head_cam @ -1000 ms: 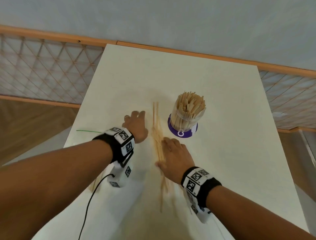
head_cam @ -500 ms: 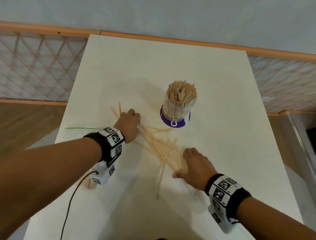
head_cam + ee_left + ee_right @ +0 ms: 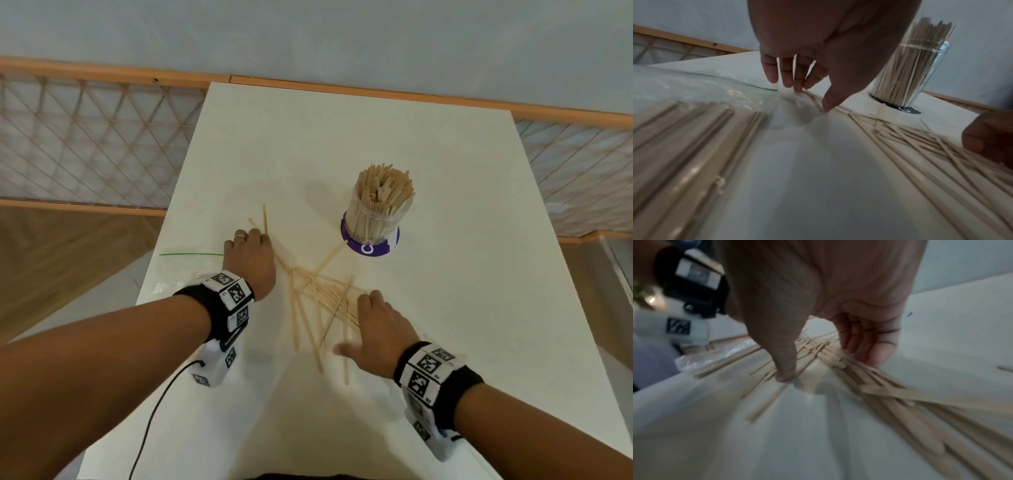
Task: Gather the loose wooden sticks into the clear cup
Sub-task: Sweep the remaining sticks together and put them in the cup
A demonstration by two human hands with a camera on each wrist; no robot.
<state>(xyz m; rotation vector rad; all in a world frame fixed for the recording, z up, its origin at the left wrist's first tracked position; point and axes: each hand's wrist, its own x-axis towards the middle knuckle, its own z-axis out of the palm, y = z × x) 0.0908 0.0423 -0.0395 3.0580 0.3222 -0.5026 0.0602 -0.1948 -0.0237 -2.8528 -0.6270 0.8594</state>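
A clear cup (image 3: 373, 219) with a purple base stands upright on the white table (image 3: 445, 308), packed with wooden sticks. Loose sticks (image 3: 318, 298) lie criss-crossed in front of it, between my hands. My left hand (image 3: 248, 257) is at their left end, its straight fingertips (image 3: 797, 86) and thumb touching a few sticks (image 3: 816, 100). My right hand (image 3: 373, 325) lies spread over the right end of the pile (image 3: 869, 378), with its thumb (image 3: 785, 373) and fingers pressing down. Neither hand grips anything. The cup (image 3: 910, 73) stands beyond the left thumb.
A clear plastic bag (image 3: 178, 277) with a green zip line lies at the table's left edge and holds more sticks (image 3: 684, 129). A black cable (image 3: 154, 411) hangs from my left wrist. A lattice railing (image 3: 85, 147) runs behind and beside the table.
My hands have moved apart, the right one rightward and nearer to me. The sticks, one straight bundle a second ago, now lie fanned out and crossed.
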